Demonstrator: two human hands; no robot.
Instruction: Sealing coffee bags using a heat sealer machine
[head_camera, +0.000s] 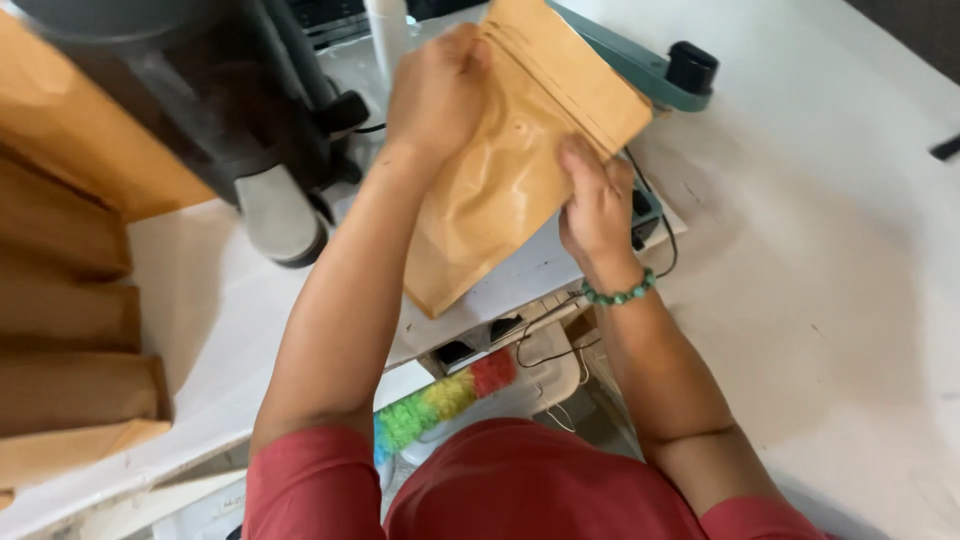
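Both hands close on a brown kraft pouch (510, 170)
Left hand (440, 90) and right hand (595, 205) grip shut on it; best kept level over the white tabletop (800, 250).

bare white table (830, 250) right, dark machine (200, 90) and stacked brown bags (70, 320) blocking left

Both bare arms reach forward from short red sleeves, elbows bent and forearms angling in toward each other. The left hand (435, 90) sits higher and farther out, fingers curled shut in a pinching grip, knuckles up. The right hand (597, 205) is lower and nearer, fingers pressed flat and thumb extended. A green bead bracelet circles the right wrist.
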